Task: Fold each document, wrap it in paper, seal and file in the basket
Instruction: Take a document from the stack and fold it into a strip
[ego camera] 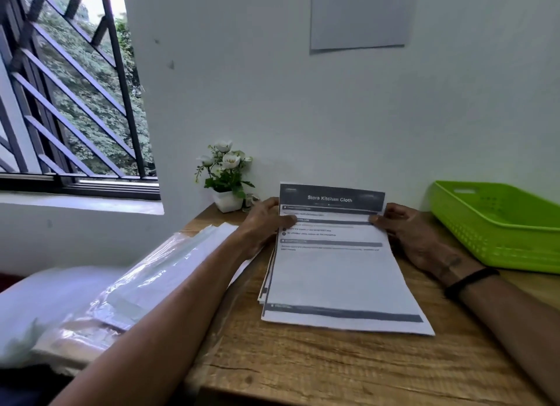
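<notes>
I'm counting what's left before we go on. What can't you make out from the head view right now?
- Document stack: sheet count hidden under the top document.
- Top document's small print: blurred; only the title reads.
- Green basket: right side cut off by the frame edge, its floor hidden by its near wall.
- Wrapping sheets: glare and the left forearm hide them.
- Left hand, right hand: fingers mostly behind the page.
</notes>
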Available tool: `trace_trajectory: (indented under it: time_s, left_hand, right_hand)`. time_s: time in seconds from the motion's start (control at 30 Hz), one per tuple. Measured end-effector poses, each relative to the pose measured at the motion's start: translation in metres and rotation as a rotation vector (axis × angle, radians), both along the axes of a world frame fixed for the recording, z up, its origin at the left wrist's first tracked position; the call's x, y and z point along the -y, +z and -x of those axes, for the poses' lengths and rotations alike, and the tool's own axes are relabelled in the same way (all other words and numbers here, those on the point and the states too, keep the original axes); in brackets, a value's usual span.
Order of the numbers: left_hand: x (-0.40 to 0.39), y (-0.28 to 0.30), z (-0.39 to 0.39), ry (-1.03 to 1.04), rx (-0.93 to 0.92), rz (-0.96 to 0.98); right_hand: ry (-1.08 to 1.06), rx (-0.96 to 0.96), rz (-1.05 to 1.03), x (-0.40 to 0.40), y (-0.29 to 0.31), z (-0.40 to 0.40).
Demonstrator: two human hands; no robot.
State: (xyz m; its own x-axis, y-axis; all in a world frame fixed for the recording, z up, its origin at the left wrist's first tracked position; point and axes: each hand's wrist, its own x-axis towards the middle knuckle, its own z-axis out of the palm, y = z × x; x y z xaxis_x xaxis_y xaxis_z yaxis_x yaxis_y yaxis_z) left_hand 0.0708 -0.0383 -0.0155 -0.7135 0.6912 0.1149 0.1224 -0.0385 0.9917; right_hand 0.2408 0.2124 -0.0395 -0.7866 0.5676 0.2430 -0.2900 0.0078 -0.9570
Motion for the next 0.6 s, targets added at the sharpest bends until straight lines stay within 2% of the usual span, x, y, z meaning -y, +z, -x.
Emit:
trace_trajectory:
  time_s: [0.2, 0.43, 0.6]
  left_hand:
    - [-0.001, -0.003, 0.003, 0.023, 0.001, 0.026]
    - [-0.003, -0.003, 0.002, 0.149, 0.005, -0.058]
    - [-0.003, -0.004, 0.001, 0.217, -0.009, -0.13]
  right_hand:
    - [0.063, 0.033, -0.047, 0.004, 0.004, -0.005]
    - [0.098, 0.095, 0.159, -0.006, 0.012, -0.004]
    - [0.124, 0.144, -0.05, 0.009, 0.005, 0.0]
